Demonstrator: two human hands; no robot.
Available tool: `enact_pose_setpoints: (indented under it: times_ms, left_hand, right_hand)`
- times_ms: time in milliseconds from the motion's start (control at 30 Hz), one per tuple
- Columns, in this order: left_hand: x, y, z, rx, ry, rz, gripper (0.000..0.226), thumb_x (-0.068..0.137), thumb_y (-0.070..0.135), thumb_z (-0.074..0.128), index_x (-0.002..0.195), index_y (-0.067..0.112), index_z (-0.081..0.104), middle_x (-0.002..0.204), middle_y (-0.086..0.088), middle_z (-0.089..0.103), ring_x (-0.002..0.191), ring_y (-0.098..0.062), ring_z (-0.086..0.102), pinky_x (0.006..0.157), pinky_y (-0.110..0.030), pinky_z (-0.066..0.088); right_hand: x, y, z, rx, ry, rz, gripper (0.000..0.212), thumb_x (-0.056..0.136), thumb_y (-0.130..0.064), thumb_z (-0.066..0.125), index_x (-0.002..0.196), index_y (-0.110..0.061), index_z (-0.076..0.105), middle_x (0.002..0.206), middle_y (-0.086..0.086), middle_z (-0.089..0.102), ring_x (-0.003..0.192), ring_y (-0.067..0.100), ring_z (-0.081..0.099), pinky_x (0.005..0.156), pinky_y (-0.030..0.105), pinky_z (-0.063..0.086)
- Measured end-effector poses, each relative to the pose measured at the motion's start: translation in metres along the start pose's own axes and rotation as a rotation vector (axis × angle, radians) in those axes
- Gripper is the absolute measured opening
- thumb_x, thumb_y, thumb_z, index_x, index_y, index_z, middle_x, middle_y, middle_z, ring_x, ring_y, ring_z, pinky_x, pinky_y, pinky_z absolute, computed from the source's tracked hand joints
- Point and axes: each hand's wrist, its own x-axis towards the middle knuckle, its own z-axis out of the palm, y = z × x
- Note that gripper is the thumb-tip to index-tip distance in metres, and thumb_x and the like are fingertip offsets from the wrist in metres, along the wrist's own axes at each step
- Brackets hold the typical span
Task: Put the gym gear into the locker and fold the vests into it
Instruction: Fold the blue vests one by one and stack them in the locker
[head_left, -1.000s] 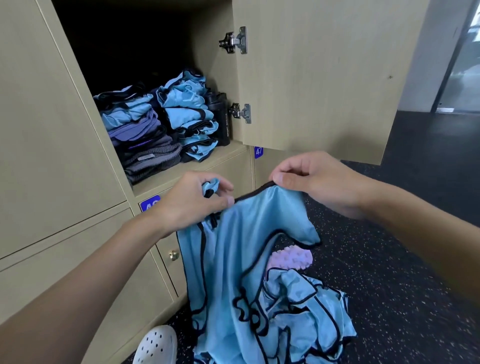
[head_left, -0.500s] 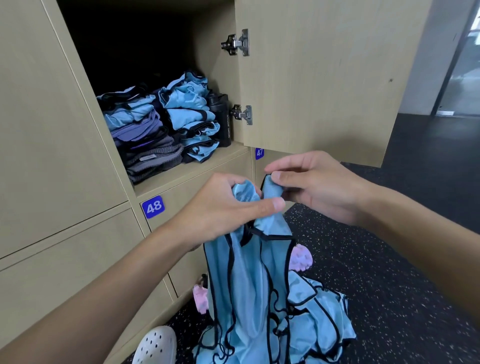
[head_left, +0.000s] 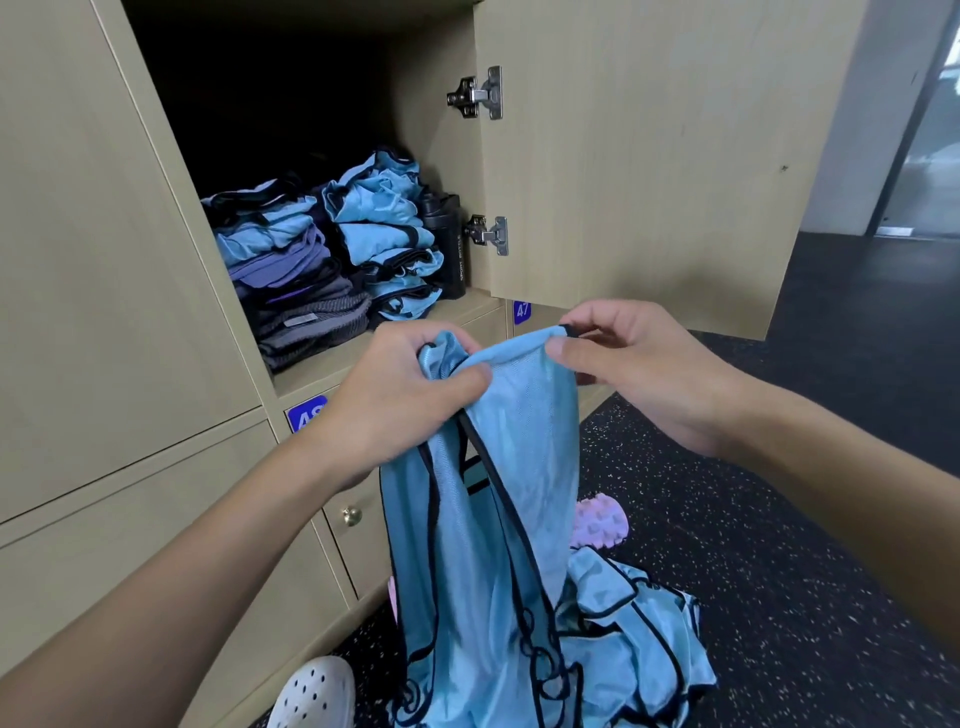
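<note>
Holding a blue vest (head_left: 519, 467) up by its top edge before the open locker (head_left: 322, 371), the left hand (head_left: 405, 395) bunches one shoulder in curled fingers while the right hand (head_left: 639, 374) pinches the black-trimmed edge between thumb and forefinger; the vest hangs to the near floor, its lower end lying among the loose vests (head_left: 639, 644) heaped there; raised carelessly, its trim could well snag those straps and drag them up; the slick cloth may slip from the light right-hand pinch; the folded stacks (head_left: 384, 244) on the far shelf look uneven, so another on top might slide off.
</note>
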Motion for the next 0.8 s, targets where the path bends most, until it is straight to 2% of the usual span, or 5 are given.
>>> enact_pose_setpoints:
  times_ms: [267, 400, 500, 667, 800]
  left_hand:
    - [0.001, 0.001, -0.001, -0.069, 0.031, -0.001, 0.017, 0.094, 0.021, 0.067, 0.079, 0.015, 0.073, 0.062, 0.013, 0.062, 0.056, -0.007, 0.051, 0.056, -0.016, 0.04]
    - [0.005, -0.008, -0.004, -0.084, 0.01, -0.068, 0.028, 0.103, 0.028, 0.052, 0.096, 0.022, 0.078, 0.094, -0.002, 0.077, 0.092, -0.027, 0.07, 0.095, -0.048, 0.053]
    - [0.007, -0.01, -0.005, -0.073, 0.039, -0.048, 0.026, 0.103, 0.029, 0.051, 0.104, 0.024, 0.076, 0.104, 0.017, 0.074, 0.108, -0.005, 0.065, 0.106, -0.036, 0.046]
    - [0.008, -0.005, -0.002, -0.154, 0.117, 0.052, 0.019, 0.099, 0.023, 0.058, 0.107, 0.022, 0.075, 0.107, 0.017, 0.074, 0.102, 0.007, 0.064, 0.092, -0.016, 0.047]
    - [0.004, 0.002, 0.005, -0.232, 0.105, 0.116, 0.013, 0.094, 0.016, 0.065, 0.099, 0.016, 0.077, 0.095, 0.003, 0.077, 0.083, -0.004, 0.067, 0.076, -0.022, 0.053]
  right_hand:
    - [-0.003, -0.005, 0.001, -0.017, -0.049, -0.077, 0.015, 0.096, -0.01, 0.06, 0.085, -0.009, 0.07, 0.078, 0.002, 0.068, 0.072, 0.011, 0.058, 0.072, 0.025, 0.049]
    - [-0.007, -0.01, -0.006, -0.084, -0.054, -0.076, 0.013, 0.096, -0.011, 0.061, 0.087, -0.007, 0.069, 0.08, 0.002, 0.069, 0.07, 0.008, 0.058, 0.065, 0.016, 0.049]
    - [-0.012, -0.017, -0.007, -0.085, -0.131, -0.086, 0.011, 0.094, -0.01, 0.061, 0.087, -0.008, 0.069, 0.077, -0.002, 0.067, 0.067, 0.004, 0.055, 0.062, 0.014, 0.045]
    - [-0.026, -0.035, 0.0, 0.009, -0.354, -0.131, 0.008, 0.082, -0.017, 0.064, 0.085, -0.011, 0.069, 0.074, -0.01, 0.068, 0.068, 0.0, 0.059, 0.067, 0.012, 0.046]
    - [-0.025, -0.032, 0.016, -0.005, -0.191, -0.183, 0.008, 0.086, -0.014, 0.07, 0.083, -0.02, 0.074, 0.092, -0.004, 0.068, 0.084, 0.005, 0.059, 0.078, 0.017, 0.045]
